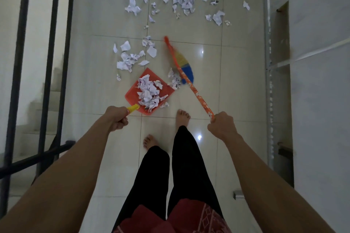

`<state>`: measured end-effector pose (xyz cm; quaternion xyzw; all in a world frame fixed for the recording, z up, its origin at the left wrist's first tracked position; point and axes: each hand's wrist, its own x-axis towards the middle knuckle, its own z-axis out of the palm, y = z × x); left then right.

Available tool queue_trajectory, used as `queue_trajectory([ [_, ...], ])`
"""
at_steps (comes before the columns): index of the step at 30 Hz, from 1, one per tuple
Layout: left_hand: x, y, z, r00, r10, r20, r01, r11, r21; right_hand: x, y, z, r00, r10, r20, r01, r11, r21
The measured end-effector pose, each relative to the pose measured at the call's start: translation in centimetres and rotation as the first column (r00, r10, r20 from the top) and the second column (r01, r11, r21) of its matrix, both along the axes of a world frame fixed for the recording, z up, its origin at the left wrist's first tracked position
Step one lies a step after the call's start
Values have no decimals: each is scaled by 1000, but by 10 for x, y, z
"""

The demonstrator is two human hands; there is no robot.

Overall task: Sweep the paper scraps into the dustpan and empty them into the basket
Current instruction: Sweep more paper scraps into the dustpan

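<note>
Clasping red dustpan of crumpled scraps, left grip; orange broom, right grip.

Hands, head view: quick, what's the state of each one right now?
Left hand: closed, gripping the red dustpan by its yellow handle.
Right hand: closed, gripping the orange broom at its handle's end.

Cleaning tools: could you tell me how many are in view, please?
2. The red dustpan, loaded with paper scraps, is at centre left, its yellow handle in the left hand. The orange broom slants to its right, held by the right hand.
</note>
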<state>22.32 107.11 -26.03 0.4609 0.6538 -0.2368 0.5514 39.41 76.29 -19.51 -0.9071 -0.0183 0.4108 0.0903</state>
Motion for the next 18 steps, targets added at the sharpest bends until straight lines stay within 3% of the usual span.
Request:
queue_trajectory([
  [7, 17, -20, -6, 999, 30, 35, -29, 999, -15, -2, -14, 26, 977, 214, -24, -214, 977, 2],
  [18, -33, -5, 3, 988, 101, 115, -99, 995, -19, -66, -12, 58, 971, 150, 186, -153, 988, 0],
])
